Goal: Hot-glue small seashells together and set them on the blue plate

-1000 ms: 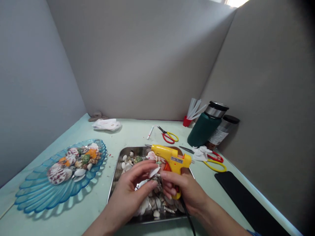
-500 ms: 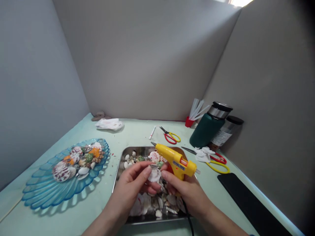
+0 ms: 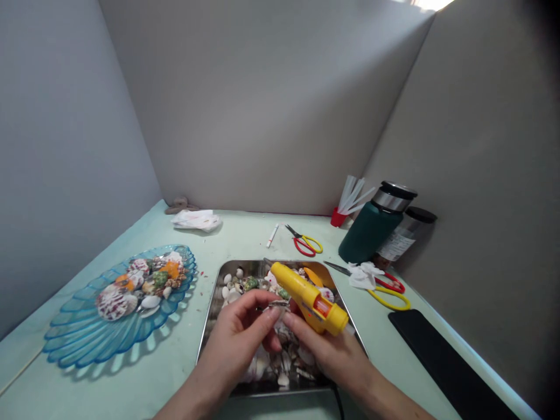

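Over a metal tray point(image 3: 209, 326) of assorted seashells point(image 3: 283, 380), my two hands meet at the fingertips. My left hand point(image 3: 242, 332) pinches a small pale shell point(image 3: 280, 304), seen nearly edge-on with a thin dark strip along its top. The thumb of my right hand point(image 3: 328, 347) touches the near side of this shell. That same hand also grips a yellow hot glue gun point(image 3: 304, 291), whose nozzle points to the far left above the tray. My fingers hide the gun's handle and much of the shell.
A blue scalloped dish point(image 3: 87, 332) with shells and orange pieces stands left. Behind the tray lie small scissors point(image 3: 304, 241) and a white marker point(image 3: 272, 235). To the right are larger scissors point(image 3: 389, 291), a tissue point(image 3: 364, 275), a green bottle point(image 3: 370, 230), glue sticks point(image 3: 350, 195) and a black slab point(image 3: 437, 350).
The shell has tipped from showing its pale face to nearly edge-on. My right hand and the glue gun have dropped slightly, and the gun has turned so its rear points more toward me.
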{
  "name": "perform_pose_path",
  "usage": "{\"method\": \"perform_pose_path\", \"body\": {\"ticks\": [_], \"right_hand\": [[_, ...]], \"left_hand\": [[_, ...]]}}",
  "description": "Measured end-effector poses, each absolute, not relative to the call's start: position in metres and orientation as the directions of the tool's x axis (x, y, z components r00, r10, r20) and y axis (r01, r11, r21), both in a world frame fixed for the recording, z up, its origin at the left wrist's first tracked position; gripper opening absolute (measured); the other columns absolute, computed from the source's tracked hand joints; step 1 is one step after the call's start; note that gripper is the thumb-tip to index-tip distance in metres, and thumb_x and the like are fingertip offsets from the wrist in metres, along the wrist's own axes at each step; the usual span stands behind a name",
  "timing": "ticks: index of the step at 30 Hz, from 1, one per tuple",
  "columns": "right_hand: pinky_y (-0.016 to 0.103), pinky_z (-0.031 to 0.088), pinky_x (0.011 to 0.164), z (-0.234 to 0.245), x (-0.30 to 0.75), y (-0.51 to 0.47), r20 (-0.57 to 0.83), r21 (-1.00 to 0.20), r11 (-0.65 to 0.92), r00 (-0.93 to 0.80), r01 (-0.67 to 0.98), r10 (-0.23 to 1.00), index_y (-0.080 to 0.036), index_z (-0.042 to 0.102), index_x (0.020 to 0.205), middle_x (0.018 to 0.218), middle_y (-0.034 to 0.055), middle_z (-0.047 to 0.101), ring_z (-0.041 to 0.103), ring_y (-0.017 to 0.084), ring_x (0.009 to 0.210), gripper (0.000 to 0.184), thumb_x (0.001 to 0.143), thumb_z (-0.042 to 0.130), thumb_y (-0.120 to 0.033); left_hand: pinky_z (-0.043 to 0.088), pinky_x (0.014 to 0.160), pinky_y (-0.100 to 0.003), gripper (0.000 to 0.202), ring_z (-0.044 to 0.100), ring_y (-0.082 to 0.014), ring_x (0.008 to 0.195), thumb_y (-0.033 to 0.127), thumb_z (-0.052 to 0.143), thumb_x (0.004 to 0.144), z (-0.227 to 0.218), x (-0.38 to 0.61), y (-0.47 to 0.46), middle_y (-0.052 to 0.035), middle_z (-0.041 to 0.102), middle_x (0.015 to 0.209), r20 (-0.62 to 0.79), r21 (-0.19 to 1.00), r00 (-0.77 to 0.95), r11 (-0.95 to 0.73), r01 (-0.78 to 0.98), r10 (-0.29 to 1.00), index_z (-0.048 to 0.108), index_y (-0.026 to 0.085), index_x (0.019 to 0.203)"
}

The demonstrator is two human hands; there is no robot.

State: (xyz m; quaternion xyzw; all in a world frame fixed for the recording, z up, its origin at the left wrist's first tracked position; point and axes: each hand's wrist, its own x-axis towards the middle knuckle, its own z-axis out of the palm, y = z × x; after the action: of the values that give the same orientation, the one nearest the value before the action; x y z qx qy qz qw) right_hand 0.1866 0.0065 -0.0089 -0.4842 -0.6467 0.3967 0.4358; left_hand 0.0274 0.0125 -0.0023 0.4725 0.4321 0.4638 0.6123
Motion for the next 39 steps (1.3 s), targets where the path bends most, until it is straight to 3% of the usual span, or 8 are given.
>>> {"method": "perform_pose_path", "body": {"ticks": [7, 11, 21, 39], "right_hand": [[0.023, 0.049, 0.074, -0.0040, 0.1855, 0.0036, 0.194, -0.937, 0.248, -0.227, 0.244, 0.954, -0.021, 0.063, 0.094, 0.087, 0.0005, 0.067, 0.062, 0.016, 0.080, 0.015, 0.083, 0.058, -0.032], [0.025, 0.048, 0.074, -0.0033, 0.1856, 0.0048, 0.196, -0.940, 0.250, -0.231, 0.234, 0.953, -0.020, 0.063, 0.090, 0.084, 0.0009, 0.066, 0.061, 0.017, 0.079, 0.014, 0.083, 0.058, -0.032], [0.023, 0.038, 0.048, -0.0047, 0.1862, 0.0046, 0.142, -0.945, 0.180, -0.154, 0.273, 0.978, -0.019, 0.056, 0.074, 0.057, -0.0044, 0.049, 0.046, 0.011, 0.050, 0.020, 0.082, 0.058, -0.038], [0.026, 0.045, 0.063, -0.0052, 0.1870, 0.0037, 0.227, -0.915, 0.259, -0.135, 0.311, 0.964, -0.019, 0.059, 0.076, 0.070, -0.0005, 0.059, 0.056, 0.015, 0.066, 0.015, 0.082, 0.058, -0.033]], "left_hand": [[0.043, 0.047, -0.018, 0.026, 0.053, -0.0088, 0.042, 0.036, 0.065, 0.074, -0.0044, 0.0267, 0.0119, 0.0042, 0.057, 0.047, -0.107, 0.982, 0.202, 0.135, -0.133, 0.974, 0.063, 0.015, 0.089], [0.042, 0.046, -0.018, 0.023, 0.052, -0.0087, 0.041, 0.035, 0.064, 0.074, -0.0016, 0.0278, 0.0120, 0.0045, 0.056, 0.045, -0.115, 0.979, 0.204, 0.145, -0.140, 0.972, 0.062, 0.015, 0.085], [0.041, 0.047, -0.018, 0.023, 0.052, -0.0090, 0.043, 0.034, 0.064, 0.075, -0.0007, 0.0258, 0.0113, 0.0038, 0.056, 0.046, -0.116, 0.987, 0.216, 0.138, -0.088, 0.970, 0.065, 0.014, 0.087], [0.042, 0.047, -0.019, 0.023, 0.054, -0.0093, 0.044, 0.032, 0.066, 0.073, -0.0016, 0.0237, 0.0115, -0.0003, 0.064, 0.059, -0.111, 0.991, 0.215, 0.125, -0.054, 0.970, 0.069, 0.013, 0.087]]}}
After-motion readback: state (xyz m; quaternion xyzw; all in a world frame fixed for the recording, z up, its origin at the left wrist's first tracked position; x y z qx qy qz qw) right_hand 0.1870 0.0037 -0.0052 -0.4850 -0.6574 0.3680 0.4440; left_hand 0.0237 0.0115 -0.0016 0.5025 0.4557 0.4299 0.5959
